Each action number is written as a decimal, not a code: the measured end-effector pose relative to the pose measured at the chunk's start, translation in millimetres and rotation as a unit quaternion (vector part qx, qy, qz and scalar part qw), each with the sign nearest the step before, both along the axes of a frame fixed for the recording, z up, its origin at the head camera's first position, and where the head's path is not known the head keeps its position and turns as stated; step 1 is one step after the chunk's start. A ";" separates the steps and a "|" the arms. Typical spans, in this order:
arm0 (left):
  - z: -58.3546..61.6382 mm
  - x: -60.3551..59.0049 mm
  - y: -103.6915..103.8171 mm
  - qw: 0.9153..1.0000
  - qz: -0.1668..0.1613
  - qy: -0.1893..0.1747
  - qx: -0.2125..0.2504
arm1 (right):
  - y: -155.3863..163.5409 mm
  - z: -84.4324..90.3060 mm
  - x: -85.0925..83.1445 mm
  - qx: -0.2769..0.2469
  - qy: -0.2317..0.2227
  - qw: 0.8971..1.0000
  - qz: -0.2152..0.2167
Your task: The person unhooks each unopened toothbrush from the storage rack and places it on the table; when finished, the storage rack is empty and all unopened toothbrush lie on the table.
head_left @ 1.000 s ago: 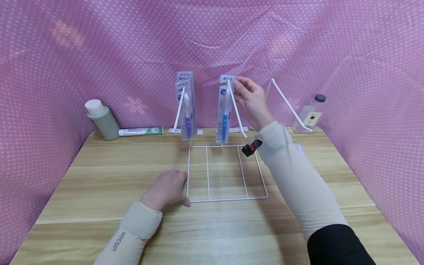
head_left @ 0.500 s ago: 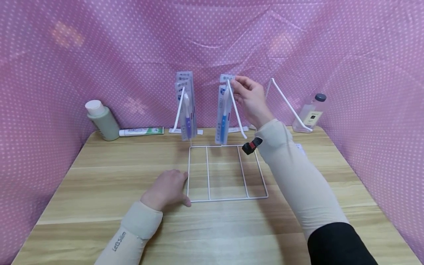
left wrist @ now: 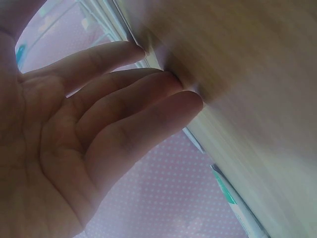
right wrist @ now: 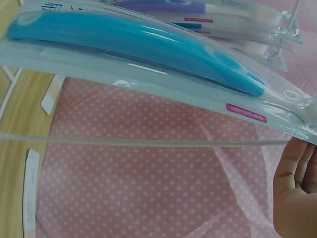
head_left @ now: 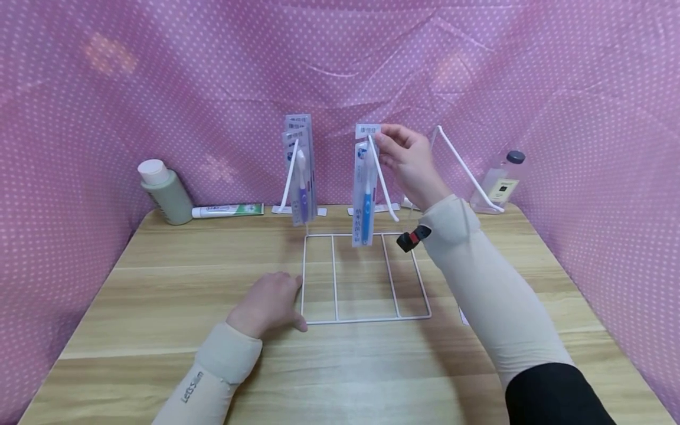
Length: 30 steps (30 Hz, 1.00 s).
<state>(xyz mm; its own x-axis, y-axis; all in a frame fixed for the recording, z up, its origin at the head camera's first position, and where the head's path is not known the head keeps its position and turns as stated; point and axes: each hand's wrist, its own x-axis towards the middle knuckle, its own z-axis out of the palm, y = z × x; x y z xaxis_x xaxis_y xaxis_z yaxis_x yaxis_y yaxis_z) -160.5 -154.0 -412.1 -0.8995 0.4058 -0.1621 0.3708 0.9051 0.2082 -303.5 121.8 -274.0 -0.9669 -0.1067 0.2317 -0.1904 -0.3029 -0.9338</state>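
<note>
My right hand (head_left: 414, 165) pinches the upper right edge of a packaged blue toothbrush (head_left: 366, 203), which hangs upright on the middle arm of a white wire rack (head_left: 366, 321). In the right wrist view that toothbrush (right wrist: 148, 47) fills the top, its clear pack meeting my fingertips (right wrist: 297, 148). Several packaged toothbrushes (head_left: 300, 177), a purple one in front, hang on the rack's left arm. My left hand (head_left: 268, 304) rests on the table at the left side of the rack's base, thumb and fingers spread. The left wrist view shows its fingers (left wrist: 143, 119) nearly straight, tips at the wood.
A green bottle with a white cap (head_left: 169, 195) and a toothpaste tube (head_left: 228, 211) lie at the back left. The rack's right arm (head_left: 467, 165) carries nothing. Behind it leans a clear bottle with a black cap (head_left: 499, 183). A pink dotted curtain (head_left: 340, 65) surrounds the table.
The blue toothbrush pack has come forward along the rack's middle arm, appearing lower and slightly right. My right hand has moved with it. My left hand stays in place.
</note>
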 end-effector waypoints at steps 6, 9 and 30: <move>0.9 1.3 -0.1 1.000 -0.001 0.004 0.004 | 10.8 -3.4 19.4 0.040 0.025 0.999 0.025; 1.0 1.5 0.1 1.000 -0.004 0.009 0.006 | 15.6 -4.4 32.0 0.064 0.039 0.997 0.033; 1.8 1.9 1.7 1.000 -0.004 0.004 0.006 | 33.0 -2.8 113.9 0.151 0.086 0.983 0.065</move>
<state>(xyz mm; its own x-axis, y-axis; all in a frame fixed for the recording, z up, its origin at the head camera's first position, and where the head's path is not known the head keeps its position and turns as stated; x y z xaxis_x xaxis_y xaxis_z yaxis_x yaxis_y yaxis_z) -158.6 -152.4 -410.3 -0.8977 0.4141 -0.1506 0.3790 0.8999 0.2157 -189.7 154.8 -276.7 -0.8902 -0.3147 0.3295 -0.3312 -0.0495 -0.9423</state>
